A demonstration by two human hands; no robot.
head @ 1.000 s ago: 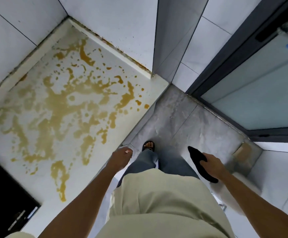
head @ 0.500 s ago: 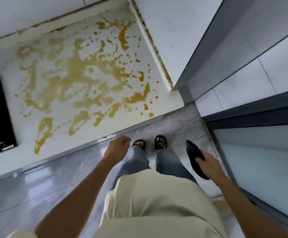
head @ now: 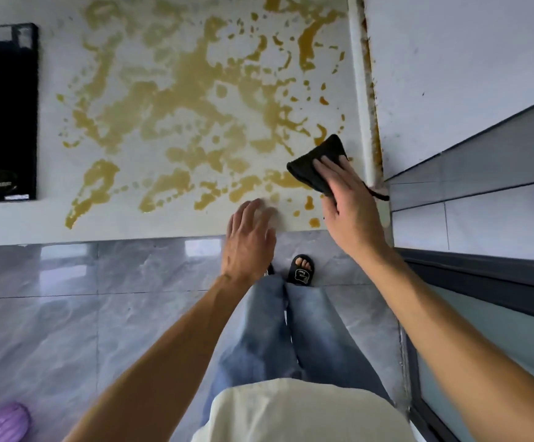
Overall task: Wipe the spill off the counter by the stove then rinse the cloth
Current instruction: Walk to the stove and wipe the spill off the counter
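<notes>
A wide yellow-brown spill (head: 195,100) covers most of the white counter (head: 52,224) beside the black stove (head: 4,113). A folded black cloth (head: 318,161) lies on the counter's right end, over the edge of the spill. My right hand (head: 350,205) presses flat on the cloth, fingers spread over it. My left hand (head: 249,237) hovers at the counter's front edge, fingers apart and holding nothing; its fingertips are blurred.
A white wall (head: 450,74) and a raised white rim (head: 363,90) bound the counter on the right. A dark-framed glass door (head: 482,314) stands at the right. Grey tiled floor (head: 68,298) lies below, with a purple object (head: 1,422) at bottom left.
My right hand has lifted the black cloth from beside my leg and set it on the counter's right end. My left hand rose to the counter's front edge. The view turned toward the counter.
</notes>
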